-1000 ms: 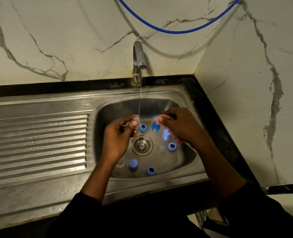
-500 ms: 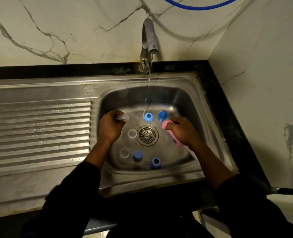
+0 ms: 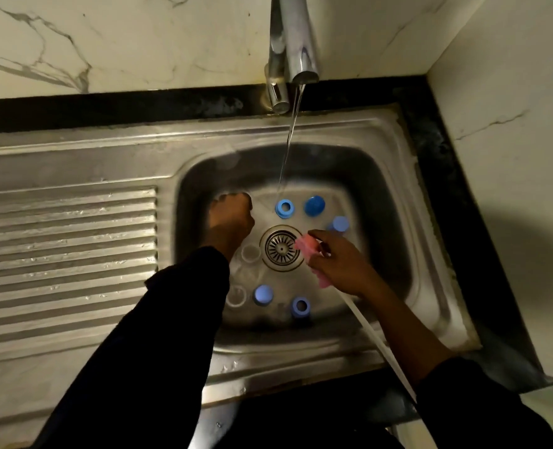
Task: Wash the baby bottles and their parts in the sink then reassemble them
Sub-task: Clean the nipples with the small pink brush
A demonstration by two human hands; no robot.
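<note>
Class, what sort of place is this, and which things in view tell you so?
Probably a home kitchen: a steel sink with a ribbed draining board, a running tap above it, and a marble-patterned wall behind.

You have a crowded basin [image 3: 383,222] floor round the drain strainer [image 3: 281,248]: a blue ring [image 3: 284,209] and a blue cap [image 3: 314,205] behind it, a pale blue cap [image 3: 339,223] to its right, clear parts [image 3: 250,253] to its left, and a second cap [image 3: 263,295] and second ring [image 3: 301,306] by the front wall. Your right hand [image 3: 339,265] grips the pink brush [image 3: 305,245] over the strainer's right edge. The water stream [image 3: 287,153] falls at the back. The ribbed drainboard [image 3: 64,247] gives free room.
</note>
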